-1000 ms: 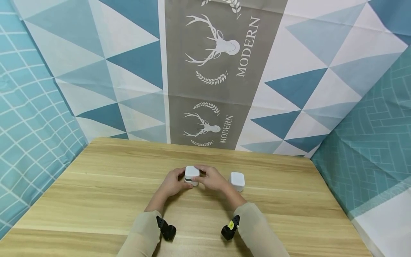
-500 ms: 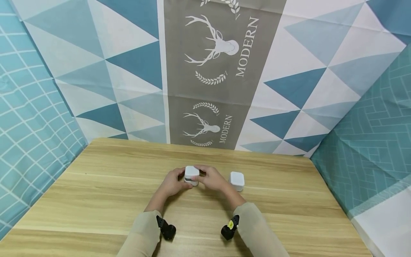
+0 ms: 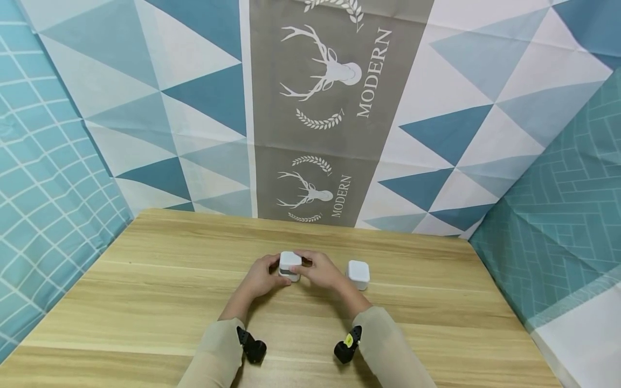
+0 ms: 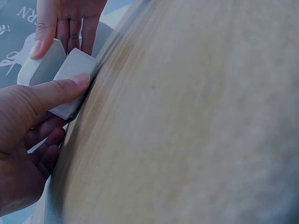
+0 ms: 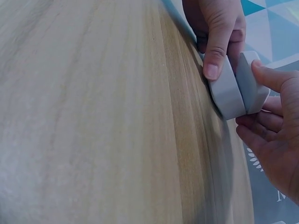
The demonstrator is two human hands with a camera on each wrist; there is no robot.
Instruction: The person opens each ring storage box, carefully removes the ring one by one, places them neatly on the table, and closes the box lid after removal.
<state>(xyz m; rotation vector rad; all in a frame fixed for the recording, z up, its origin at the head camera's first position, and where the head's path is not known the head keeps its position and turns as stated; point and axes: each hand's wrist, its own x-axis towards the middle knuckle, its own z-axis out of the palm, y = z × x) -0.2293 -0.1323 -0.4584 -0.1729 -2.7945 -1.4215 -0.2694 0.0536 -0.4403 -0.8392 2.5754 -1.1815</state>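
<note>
Currently, white box (image 3: 290, 260): held in two parts, left of the second white box (image 3: 358, 271); roughly square from above, top facing up.
Lid (image 5: 252, 88): pinched by the right hand (image 3: 320, 269) above the base (image 5: 229, 95), apparently tilted a little, though the gap is poorly seen.
Base: clasped by the left hand (image 3: 259, 277), between thumb and fingers.
Grey wall cloth (image 3: 310, 139): "MODERN" printed twice, reading sideways, beyond the second white box.

My hands (image 3: 261, 276) are bare, my sleeves (image 3: 213, 345) beige; each wrist bears a black camera (image 3: 254, 350), the right with a yellow patch (image 3: 348, 339).
</note>
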